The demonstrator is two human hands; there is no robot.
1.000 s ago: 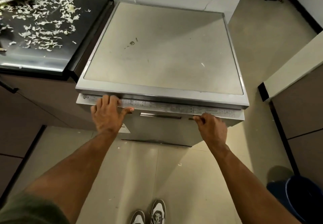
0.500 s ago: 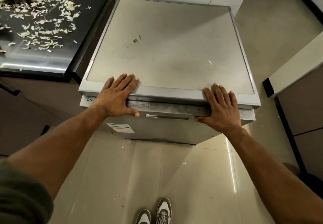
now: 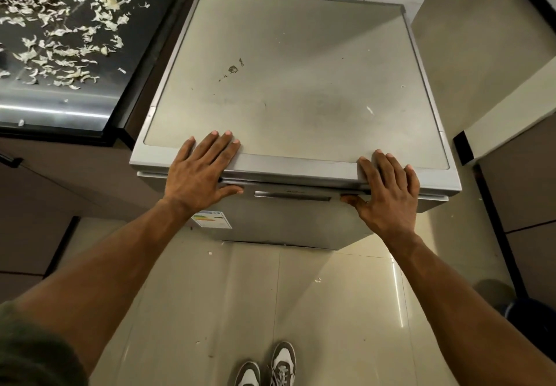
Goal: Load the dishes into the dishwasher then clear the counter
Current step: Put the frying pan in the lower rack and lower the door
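Grey dishwasher (image 3: 301, 84), colour-striped sticker (image 3: 212, 219), print unreadable

Single head-worn wide-angle cam, facing fwd & steeply down, close above the dishwasher (image 3: 301, 90), whose top fills centre frame. Counter (image 3: 75, 111) sits at 10 o'clock, floor (image 3: 331, 310) & wearer's shoes (image 3: 267, 367) at 6; arms enter from 7 & 5.
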